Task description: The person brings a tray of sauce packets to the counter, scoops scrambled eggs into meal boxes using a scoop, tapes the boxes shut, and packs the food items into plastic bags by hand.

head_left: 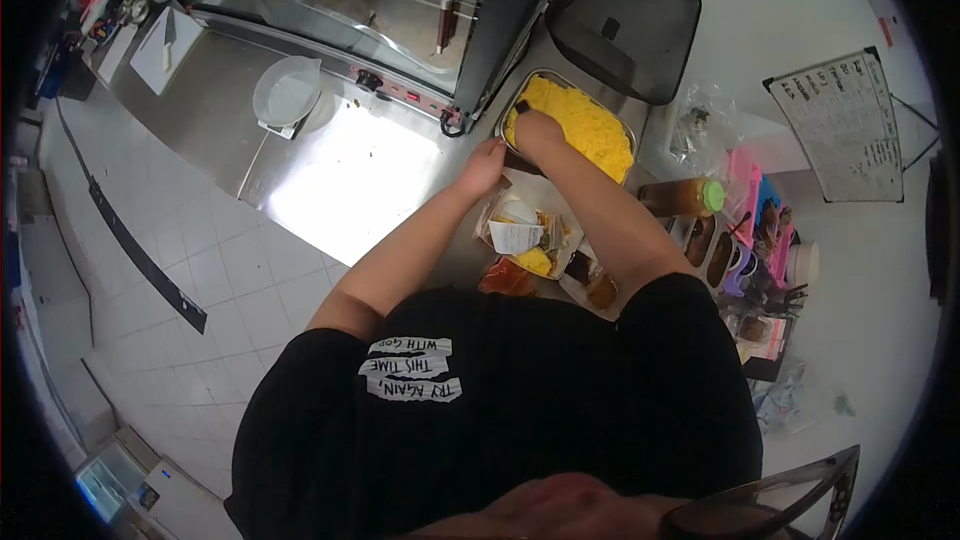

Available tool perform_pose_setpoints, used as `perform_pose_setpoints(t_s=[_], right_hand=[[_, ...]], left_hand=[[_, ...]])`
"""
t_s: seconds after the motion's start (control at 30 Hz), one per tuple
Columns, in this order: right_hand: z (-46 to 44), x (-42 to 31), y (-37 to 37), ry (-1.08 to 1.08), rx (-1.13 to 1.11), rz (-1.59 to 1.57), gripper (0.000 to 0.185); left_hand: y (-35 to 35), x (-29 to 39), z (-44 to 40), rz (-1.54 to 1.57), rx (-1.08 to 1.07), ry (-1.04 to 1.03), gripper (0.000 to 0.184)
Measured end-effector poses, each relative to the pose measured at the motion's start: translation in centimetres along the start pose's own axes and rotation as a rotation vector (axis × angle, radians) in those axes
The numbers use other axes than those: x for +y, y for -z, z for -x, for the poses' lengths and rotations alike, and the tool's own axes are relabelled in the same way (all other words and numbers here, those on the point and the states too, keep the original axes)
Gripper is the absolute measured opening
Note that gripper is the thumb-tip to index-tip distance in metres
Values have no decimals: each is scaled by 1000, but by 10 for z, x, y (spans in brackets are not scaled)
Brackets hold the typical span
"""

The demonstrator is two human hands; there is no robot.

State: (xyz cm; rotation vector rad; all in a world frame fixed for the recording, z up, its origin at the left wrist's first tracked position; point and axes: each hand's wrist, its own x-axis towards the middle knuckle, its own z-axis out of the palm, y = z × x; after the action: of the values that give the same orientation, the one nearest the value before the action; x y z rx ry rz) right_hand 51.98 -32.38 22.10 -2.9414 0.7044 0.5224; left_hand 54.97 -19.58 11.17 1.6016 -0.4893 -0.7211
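Note:
A metal tray heaped with yellow rice-like food stands beyond my arms. My right hand is closed over the tray's near left end, and a short dark handle sticks out of it; the rest of that utensil is hidden. Beside the tray's near corner, my left hand has its fingers pinched together close to a brown edge; what they hold is hidden. Below my wrists lies an open food container with yellow food and a white printed label.
A dark translucent lid leans behind the tray. To the left are a glass display warmer, a white bowl on a scale and a knife on a white board. A green-capped bottle and sauce containers stand on the right.

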Motion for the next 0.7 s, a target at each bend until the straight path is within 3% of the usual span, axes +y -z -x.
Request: perform_pose_setpoints(t_s=[0.17,0.27,0.37,0.4,0.47,0.5,0.6,0.7], right_hand=[[19,-6,6,12,-193,-30,24],[2,22,-20,83,-68,-246,20],[-5,38,-23,-331,-290,-990,22],[-4,41,-23,-394,-278,-1108,22],[3,45,-20,-515,-253,-1346,22],[2,54,-24,-501,-252,-1386,20],[5,81,-36,-457,-211,-1515,16],[35,91,-18,-403,-84,-1623,15]], left_hand=[[14,23,4,78,-121,75,41],[16,28,7,74,-123,62,41],[17,31,6,123,-151,57,42],[17,32,7,154,-167,67,42],[17,29,13,-148,-45,-45,44],[18,27,17,-299,18,-103,45],[38,57,52,-277,-35,-109,46],[55,38,81,-280,-4,-248,43]])
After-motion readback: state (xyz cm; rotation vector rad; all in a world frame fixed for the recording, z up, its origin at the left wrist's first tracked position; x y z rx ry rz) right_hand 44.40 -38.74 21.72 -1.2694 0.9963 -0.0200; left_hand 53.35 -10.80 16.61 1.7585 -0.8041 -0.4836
